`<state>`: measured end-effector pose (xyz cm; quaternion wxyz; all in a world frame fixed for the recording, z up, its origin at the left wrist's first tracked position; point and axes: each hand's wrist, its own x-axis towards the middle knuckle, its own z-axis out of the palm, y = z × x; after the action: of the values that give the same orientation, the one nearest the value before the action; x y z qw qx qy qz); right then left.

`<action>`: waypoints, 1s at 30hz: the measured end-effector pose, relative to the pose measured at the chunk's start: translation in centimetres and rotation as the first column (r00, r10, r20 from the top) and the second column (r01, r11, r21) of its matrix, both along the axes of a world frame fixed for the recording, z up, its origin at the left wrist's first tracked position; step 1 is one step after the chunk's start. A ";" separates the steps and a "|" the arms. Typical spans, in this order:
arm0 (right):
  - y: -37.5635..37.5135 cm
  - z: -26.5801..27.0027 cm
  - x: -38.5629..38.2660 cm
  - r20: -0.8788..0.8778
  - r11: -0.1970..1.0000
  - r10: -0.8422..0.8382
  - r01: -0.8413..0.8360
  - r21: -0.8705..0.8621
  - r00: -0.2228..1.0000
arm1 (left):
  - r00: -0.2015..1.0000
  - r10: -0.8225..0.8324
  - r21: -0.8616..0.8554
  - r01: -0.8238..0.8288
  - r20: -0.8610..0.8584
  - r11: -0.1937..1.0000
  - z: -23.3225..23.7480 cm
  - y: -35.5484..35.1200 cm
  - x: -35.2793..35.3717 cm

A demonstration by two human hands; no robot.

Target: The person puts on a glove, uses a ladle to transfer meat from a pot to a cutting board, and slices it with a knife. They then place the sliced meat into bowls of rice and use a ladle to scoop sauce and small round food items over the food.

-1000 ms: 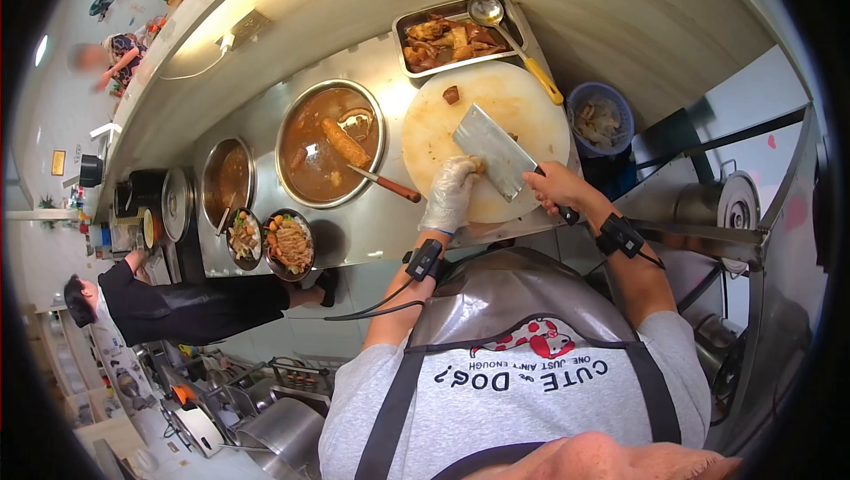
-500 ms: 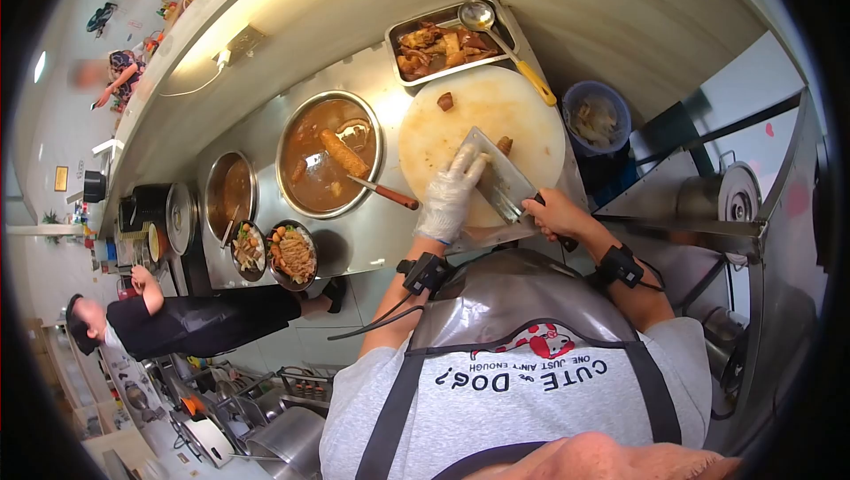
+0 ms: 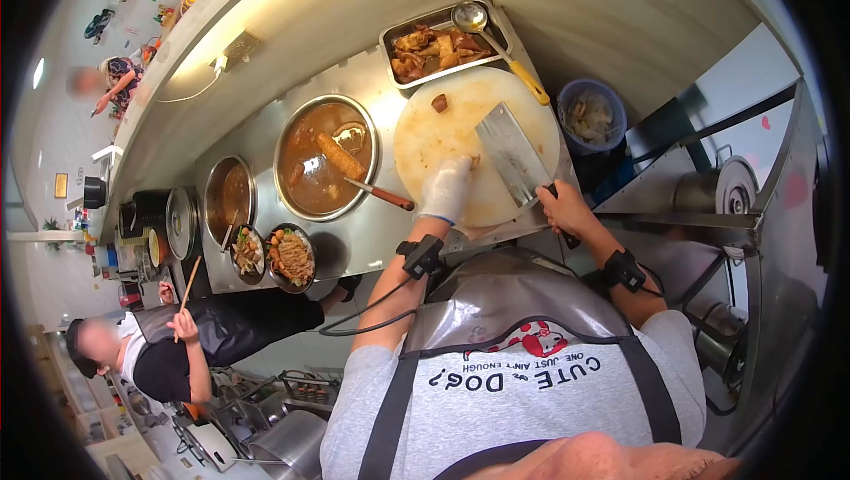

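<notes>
The round white cutting board (image 3: pixel 522 205) has a small brown piece (image 3: pixel 439 103) near its far edge. My left hand (image 3: pixel 448 186), in a clear glove, is closed low over the board's left half; a bit of brown shows at its fingertips, too hidden to name. My right hand (image 3: pixel 567 212) grips the handle of a wide cleaver (image 3: pixel 515 157) at the board's right side. The blade lies slanted over the board, apart from my left hand.
Beyond the board is a metal tray (image 3: pixel 388 53) of brown meat with a ladle (image 3: pixel 522 75). Left are a stew pot (image 3: pixel 282 181), a smaller pot (image 3: pixel 210 205) and two filled bowls (image 3: pixel 289 256). A blue bin (image 3: pixel 567 99) stands right. A person (image 3: pixel 168 347) holds a stick.
The cleaver has moved away from my left hand, to the right and up. My left hand has drawn lower and its fingers have curled. The person at the left has turned and now shows a stick.
</notes>
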<state>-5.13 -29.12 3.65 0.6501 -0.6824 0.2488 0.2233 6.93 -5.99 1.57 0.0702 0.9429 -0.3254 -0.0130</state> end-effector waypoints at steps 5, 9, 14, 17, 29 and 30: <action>-1.2 -0.3 0.1 0.264 0.833 0.218 -0.038 -0.552 0.939 | 0.506 0.032 -0.420 -0.747 -0.862 0.515 0.5 -3.7 0.6; -1.1 0.7 0.0 0.281 0.698 0.371 -0.066 -0.713 0.885 | 0.614 0.250 -0.275 -0.630 -0.748 0.726 -0.2 -3.7 -0.3; 0.2 0.4 -1.0 0.150 0.550 0.540 -0.212 -0.808 0.828 | 0.755 0.485 0.084 -0.503 -0.441 0.860 3.4 -2.9 -1.9; 1.1 0.8 -1.3 0.160 0.517 0.539 -0.175 -0.838 0.827 | 0.949 0.314 -0.002 -0.314 0.036 0.949 0.9 -2.4 -2.6; 1.0 1.4 -0.8 0.118 0.386 0.652 -0.194 -0.902 0.749 | 0.998 -0.045 -0.462 0.065 0.054 0.884 -0.9 1.5 -5.2; 1.2 2.2 -0.6 0.110 0.373 0.663 -0.200 -0.906 0.741 | 0.998 -0.032 -0.473 0.053 0.053 0.880 -1.1 1.6 -5.0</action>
<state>-5.71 -27.91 5.90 0.1805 -0.9805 -0.0319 0.0706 1.88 -4.41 0.47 0.2910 0.8898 -0.3409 0.0858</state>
